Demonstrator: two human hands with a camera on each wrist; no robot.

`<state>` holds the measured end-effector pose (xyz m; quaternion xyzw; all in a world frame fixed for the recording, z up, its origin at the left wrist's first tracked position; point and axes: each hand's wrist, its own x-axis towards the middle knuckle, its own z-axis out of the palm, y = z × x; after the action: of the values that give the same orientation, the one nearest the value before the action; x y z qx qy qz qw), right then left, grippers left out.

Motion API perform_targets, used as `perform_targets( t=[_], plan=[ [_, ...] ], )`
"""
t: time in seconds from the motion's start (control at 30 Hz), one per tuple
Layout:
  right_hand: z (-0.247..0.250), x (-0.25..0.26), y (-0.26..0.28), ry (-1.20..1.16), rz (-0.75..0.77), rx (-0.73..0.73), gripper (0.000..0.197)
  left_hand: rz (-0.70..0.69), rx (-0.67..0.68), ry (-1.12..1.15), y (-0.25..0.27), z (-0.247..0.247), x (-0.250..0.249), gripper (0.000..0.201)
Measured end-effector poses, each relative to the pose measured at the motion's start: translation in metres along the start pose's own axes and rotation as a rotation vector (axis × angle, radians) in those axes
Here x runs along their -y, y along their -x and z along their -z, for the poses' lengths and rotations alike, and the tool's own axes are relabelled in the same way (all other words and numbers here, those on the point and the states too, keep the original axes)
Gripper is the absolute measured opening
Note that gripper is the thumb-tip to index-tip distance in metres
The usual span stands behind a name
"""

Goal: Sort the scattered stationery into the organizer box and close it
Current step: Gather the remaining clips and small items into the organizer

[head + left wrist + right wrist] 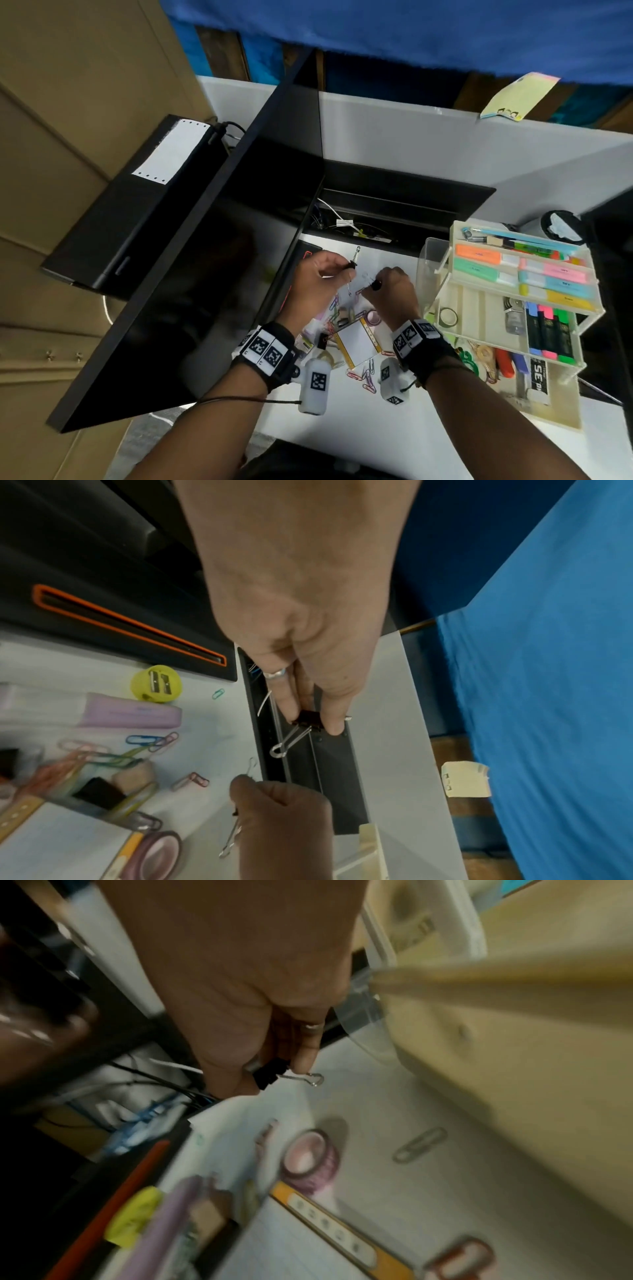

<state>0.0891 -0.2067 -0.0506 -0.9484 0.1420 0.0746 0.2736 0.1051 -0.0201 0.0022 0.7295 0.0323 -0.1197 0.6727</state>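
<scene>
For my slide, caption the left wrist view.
Left hand pinches a black binder clip above the desk, right hand holding another.

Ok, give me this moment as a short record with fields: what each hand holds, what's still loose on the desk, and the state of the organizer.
left hand: pinches a black binder clip, raised above the desk
right hand: pinches a second black binder clip
loose on desk: coloured paper clips, notepad, pink tape roll, yellow sharpener
organizer box: open, tiers fanned out, to the right of the hands
in organizer: highlighters and other stationery
task state: sorting unfinished, box not closed
</scene>
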Motion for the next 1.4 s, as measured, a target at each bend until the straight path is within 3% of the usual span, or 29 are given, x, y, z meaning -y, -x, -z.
perform_targets(
  t=[0.13, 0.27, 0.47, 0.53, 0.63, 0.7, 0.77, 0.87, 1.03, 1.17, 1.23, 1.4],
  plan=[
    [0.040, 0.017, 0.039, -0.143, 0.150, -0.172, 0.016, 0.027, 0.042, 0.087, 0.009, -0.005, -0.013, 0.020],
    [0.086, -0.009, 0.106, -0.222, 0.224, -0.216, 0.017, 0.067, 0.132, 0.115, 0.026, -0.030, -0.024, 0.019],
    [0.135, -0.130, 0.178, -0.243, -0.042, -0.267, 0.030, 0.009, 0.520, -0.059, 0.074, -0.118, -0.023, 0.015],
    [0.139, -0.171, 0.187, -0.204, -0.085, -0.212, 0.027, -0.042, 0.617, -0.131, 0.092, -0.153, -0.016, 0.015],
    [0.138, -0.202, 0.190, -0.170, -0.017, -0.015, 0.019, -0.096, 0.720, -0.238, 0.114, -0.200, 0.006, 0.017],
    [0.137, -0.206, 0.185, -0.161, 0.008, 0.074, 0.029, -0.130, 0.729, -0.322, 0.123, -0.223, 0.019, 0.018],
    [0.135, -0.208, 0.177, -0.133, 0.001, 0.141, 0.017, -0.189, 0.692, -0.434, 0.126, -0.237, 0.026, 0.021],
    [0.131, -0.210, 0.165, -0.095, -0.031, 0.248, 0.020, -0.250, 0.658, -0.570, 0.124, -0.244, 0.028, 0.020],
    [0.137, -0.206, 0.157, -0.084, -0.058, 0.326, 0.013, -0.338, 0.744, -0.750, 0.120, -0.239, 0.019, 0.023],
    [0.141, -0.211, 0.152, -0.202, -0.097, 0.331, 0.031, -0.396, 0.751, -0.969, 0.118, -0.238, 0.016, 0.024],
    [0.144, -0.209, 0.151, -0.233, -0.110, 0.345, 0.030, -0.438, 0.756, -1.041, 0.120, -0.237, 0.011, 0.017],
    [0.143, -0.203, 0.145, -0.193, -0.115, 0.354, 0.029, -0.387, 0.807, -0.981, 0.118, -0.222, -0.001, 0.013]
  ],
)
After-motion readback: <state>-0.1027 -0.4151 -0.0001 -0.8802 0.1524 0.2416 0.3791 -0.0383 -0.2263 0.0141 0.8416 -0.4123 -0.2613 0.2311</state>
